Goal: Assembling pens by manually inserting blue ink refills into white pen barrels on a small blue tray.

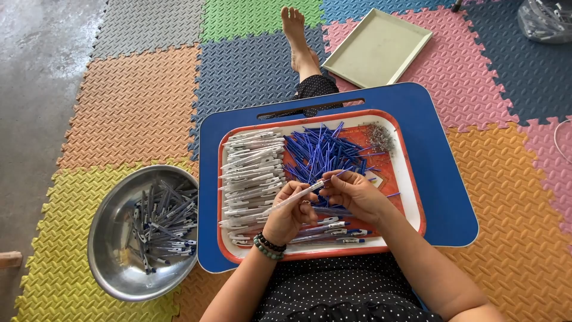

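Observation:
My left hand (288,213) grips a clear white pen barrel (296,195) that slants up to the right. My right hand (353,192) pinches a thin blue refill (337,175) at the barrel's open tip. Both hands hover over an orange-rimmed tray (411,179) resting on a blue lap table (444,179). In the tray lie a row of empty white barrels (250,170) on the left, a heap of blue refills (322,149) in the middle, a small pile of metal springs (380,138) at the back right, and several finished pens (339,232) near my wrists.
A round steel bowl (110,238) holding several assembled pens (164,223) sits on the foam mats at my left. An empty pale green tray (378,48) lies beyond the lap table. A clear bag (545,21) is at the far right corner. My bare foot (296,36) stretches forward.

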